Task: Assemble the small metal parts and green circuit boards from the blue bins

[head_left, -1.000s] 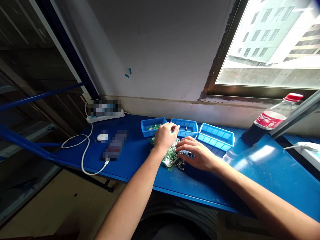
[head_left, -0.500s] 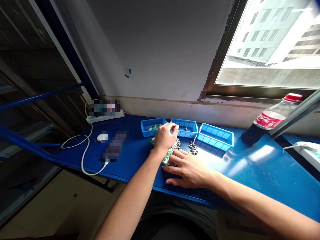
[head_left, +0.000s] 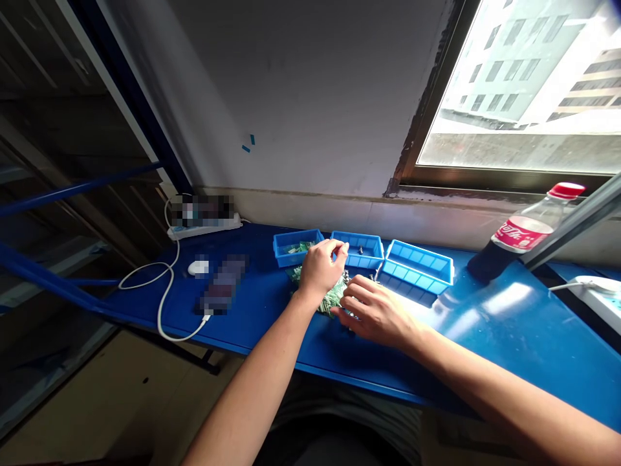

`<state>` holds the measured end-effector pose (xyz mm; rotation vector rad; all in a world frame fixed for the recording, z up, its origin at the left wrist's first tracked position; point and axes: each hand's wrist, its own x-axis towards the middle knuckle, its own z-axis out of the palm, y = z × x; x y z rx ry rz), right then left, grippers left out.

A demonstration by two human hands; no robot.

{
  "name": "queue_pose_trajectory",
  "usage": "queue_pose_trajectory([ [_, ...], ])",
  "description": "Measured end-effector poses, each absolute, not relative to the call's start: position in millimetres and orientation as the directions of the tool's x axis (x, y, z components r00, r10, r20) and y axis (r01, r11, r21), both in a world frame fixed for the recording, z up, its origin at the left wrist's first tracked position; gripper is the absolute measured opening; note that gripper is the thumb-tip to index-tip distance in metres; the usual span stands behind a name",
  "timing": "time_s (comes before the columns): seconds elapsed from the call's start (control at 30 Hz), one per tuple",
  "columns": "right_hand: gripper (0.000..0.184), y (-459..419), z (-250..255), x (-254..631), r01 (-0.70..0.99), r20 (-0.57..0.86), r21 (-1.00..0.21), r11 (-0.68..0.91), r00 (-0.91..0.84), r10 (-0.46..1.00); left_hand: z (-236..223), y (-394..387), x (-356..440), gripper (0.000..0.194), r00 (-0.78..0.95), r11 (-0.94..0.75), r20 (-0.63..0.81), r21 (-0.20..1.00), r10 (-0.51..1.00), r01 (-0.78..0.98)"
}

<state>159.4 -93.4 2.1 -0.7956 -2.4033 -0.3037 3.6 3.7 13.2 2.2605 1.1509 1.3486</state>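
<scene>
A pile of small green pieces, which look like circuit boards (head_left: 330, 300), lies on the blue table under and between my hands. My left hand (head_left: 317, 272) hovers over the pile's far side, thumb and fingertips pinched together; whatever they hold is too small to make out. My right hand (head_left: 376, 312) rests at the pile's right edge, its fingers bent and apart. Small dark parts show around its fingers, mostly hidden by the hand. Behind are a blue bin (head_left: 279, 252) with green pieces in it and a middle blue bin (head_left: 374, 244) with a few dark parts.
A third blue bin (head_left: 445, 278) stands to the right, a cola bottle (head_left: 521, 234) beyond it. On the left lie a blurred phone-like object (head_left: 224, 281), a white cable (head_left: 171, 291), a small white object (head_left: 197, 267) and a power strip (head_left: 208, 226). The table's front edge (head_left: 349, 382) runs close to me.
My right hand has drawn up and right, off the near side of the pile, and its fingers have curled. It now covers most of the dark parts. My left hand has hardly moved.
</scene>
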Motion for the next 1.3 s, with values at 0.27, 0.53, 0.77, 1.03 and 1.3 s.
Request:
queue_pose_trajectory([
  [0.27,0.025,-77,3,189,0.642,0.719,-0.318,0.698,-0.317,0.619,28,-9,5,0.041,0.395,-0.638,0.52,0.716,0.758,0.282],
  [0.53,0.033,-63,-5,214,0.611,0.634,-0.605,0.51,-0.017,0.773,25,-12,8,0.03,0.552,-0.634,0.43,0.731,0.715,0.253],
  [0.77,0.02,-64,-10,199,0.569,0.585,-0.345,0.747,-0.492,0.645,16,-3,8,0.032,0.415,-0.656,0.525,0.694,0.743,0.296],
  [1.03,0.037,-68,-10,195,0.592,0.511,-0.303,0.747,-0.561,0.652,18,-7,7,0.03,0.403,-0.661,0.533,0.673,0.744,0.332],
  [1.3,0.043,-69,-6,196,0.611,0.466,-0.275,0.742,-0.591,0.659,17,-6,7,0.029,0.401,-0.662,0.533,0.667,0.745,0.342],
])
